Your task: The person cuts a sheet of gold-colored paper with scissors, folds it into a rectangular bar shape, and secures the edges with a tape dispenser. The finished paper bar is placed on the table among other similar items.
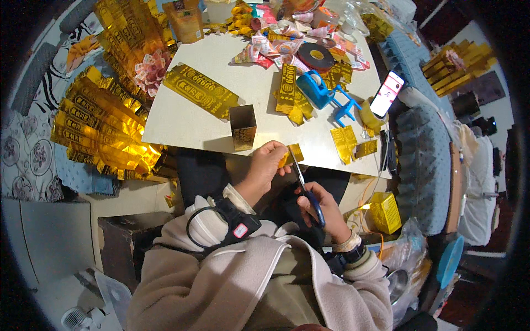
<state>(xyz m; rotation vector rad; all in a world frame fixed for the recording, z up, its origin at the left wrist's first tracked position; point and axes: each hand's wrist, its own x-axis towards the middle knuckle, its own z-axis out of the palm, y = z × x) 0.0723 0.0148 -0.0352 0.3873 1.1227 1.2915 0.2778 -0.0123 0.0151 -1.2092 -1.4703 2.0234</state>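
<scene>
Near the table's front edge, my left hand (266, 166) pinches a small piece of gold foil paper (296, 151) between thumb and fingers. My right hand (327, 208) is closed around the dark blue handles of a pair of scissors (298, 173). The blades point away from me and meet the gold foil beside my left fingertips; whether they are cutting through it, I cannot tell. Just beyond my left hand stands an upright gold paper box (243, 128), its top uncovered. A flat gold foil strip (200, 91) lies farther back to the left.
On the white table (165, 124) are a blue tape dispenser (314, 89), a roll of black tape (316, 57), loose gold foil pieces (343, 142) and crumpled pink paper (279, 49). A lit phone (387, 94) leans at the right edge. Gold foil fans (102, 129) stand left.
</scene>
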